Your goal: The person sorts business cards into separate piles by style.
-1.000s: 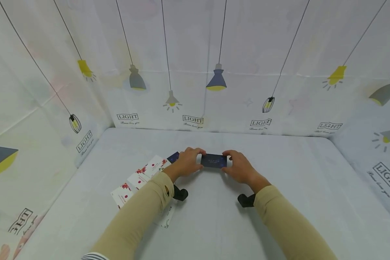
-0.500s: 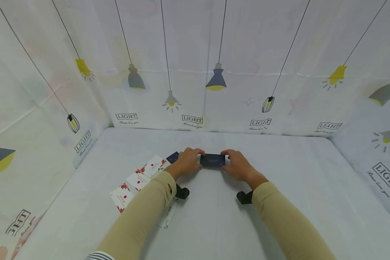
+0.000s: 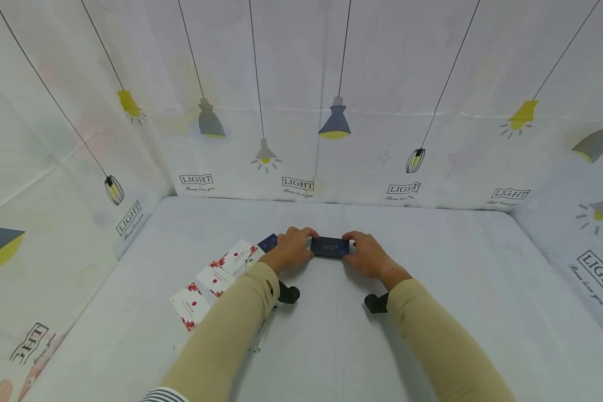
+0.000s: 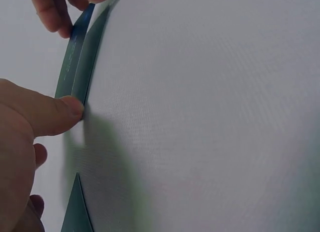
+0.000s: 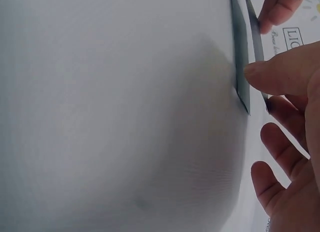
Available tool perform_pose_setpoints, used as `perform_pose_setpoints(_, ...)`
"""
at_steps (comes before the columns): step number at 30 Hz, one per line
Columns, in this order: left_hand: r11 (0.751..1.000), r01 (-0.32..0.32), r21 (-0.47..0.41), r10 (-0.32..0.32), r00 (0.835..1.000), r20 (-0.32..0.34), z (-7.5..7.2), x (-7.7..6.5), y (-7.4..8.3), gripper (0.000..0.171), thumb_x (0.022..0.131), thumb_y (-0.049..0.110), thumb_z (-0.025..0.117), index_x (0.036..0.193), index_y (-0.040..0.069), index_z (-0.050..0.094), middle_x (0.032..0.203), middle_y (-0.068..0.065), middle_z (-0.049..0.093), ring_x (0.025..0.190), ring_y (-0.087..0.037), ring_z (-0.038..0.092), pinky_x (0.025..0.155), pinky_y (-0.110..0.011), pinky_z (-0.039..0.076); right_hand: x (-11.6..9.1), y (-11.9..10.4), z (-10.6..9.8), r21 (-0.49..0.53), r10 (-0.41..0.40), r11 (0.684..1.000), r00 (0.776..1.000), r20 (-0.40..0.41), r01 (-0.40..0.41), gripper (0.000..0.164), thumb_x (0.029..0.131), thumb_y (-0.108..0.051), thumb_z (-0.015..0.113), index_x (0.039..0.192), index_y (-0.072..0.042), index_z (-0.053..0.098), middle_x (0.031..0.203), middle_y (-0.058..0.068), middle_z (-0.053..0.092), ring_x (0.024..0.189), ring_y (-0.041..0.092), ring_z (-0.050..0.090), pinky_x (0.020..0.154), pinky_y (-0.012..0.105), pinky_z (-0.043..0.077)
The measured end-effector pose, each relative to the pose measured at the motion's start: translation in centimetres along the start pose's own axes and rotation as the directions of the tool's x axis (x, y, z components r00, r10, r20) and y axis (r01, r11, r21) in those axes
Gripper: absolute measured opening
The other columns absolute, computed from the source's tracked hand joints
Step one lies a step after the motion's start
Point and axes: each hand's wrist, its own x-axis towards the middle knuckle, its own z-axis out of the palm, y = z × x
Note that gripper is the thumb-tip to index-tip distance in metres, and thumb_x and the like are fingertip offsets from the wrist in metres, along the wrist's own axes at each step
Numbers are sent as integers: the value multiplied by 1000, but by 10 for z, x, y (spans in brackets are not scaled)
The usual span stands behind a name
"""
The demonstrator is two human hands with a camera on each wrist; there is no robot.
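Note:
In the head view a dark blue card (image 3: 330, 247) lies between my two hands. My left hand (image 3: 293, 248) pinches its left end, with the thumb along the near edge and fingers at the far edge. At the opposite end my right hand (image 3: 369, 255) grips it the same way. Two layers of the card (image 4: 75, 67) show in the left wrist view, leaning over the white surface. The right wrist view shows the card's lower dark layer (image 5: 241, 52) under my right thumb, with a white strip between it and the other layer.
Several white cards with red floral prints (image 3: 216, 276) lie fanned out left of my hands, partly under the left sleeve. Another dark blue card (image 3: 268, 242) is at their far end. A lamp-printed cloth (image 3: 301, 100) hangs behind the white table (image 3: 432, 240).
White areas at both ends of the dark blue card, seen a second ago, no longer show in the head view. My hands have come slightly closer together, and the left forearm shifted a little right.

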Motion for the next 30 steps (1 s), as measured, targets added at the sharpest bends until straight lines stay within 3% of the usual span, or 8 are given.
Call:
perform_pose_setpoints(6,1000,19,-11,-19,1000,3,2,-1,-1,43,94,20,71,135,23,57,139,-11,51,130,-30,40,106,-50,30,2,0,1,17,-6,1000,1000,-1,6,50,90,-9,64,138,2,50,140,23,51,121,39,52,105,52,38)
perform_pose_setpoints(13,1000,8,26,-8,1000,2,1,-1,2,42,95,19,69,135,22,57,136,-7,54,131,-27,39,106,-50,28,3,3,5,49,46,998,999,3,-46,50,91,-11,64,138,0,51,141,22,52,123,38,52,105,51,38)
perform_pose_setpoints(30,998,53,-27,-53,999,4,3,2,4,46,92,15,67,137,20,56,140,-6,52,131,-28,37,106,-49,27,7,5,8,90,71,993,997,9,-72,51,91,-10,63,140,0,50,143,21,50,124,37,51,106,52,37)
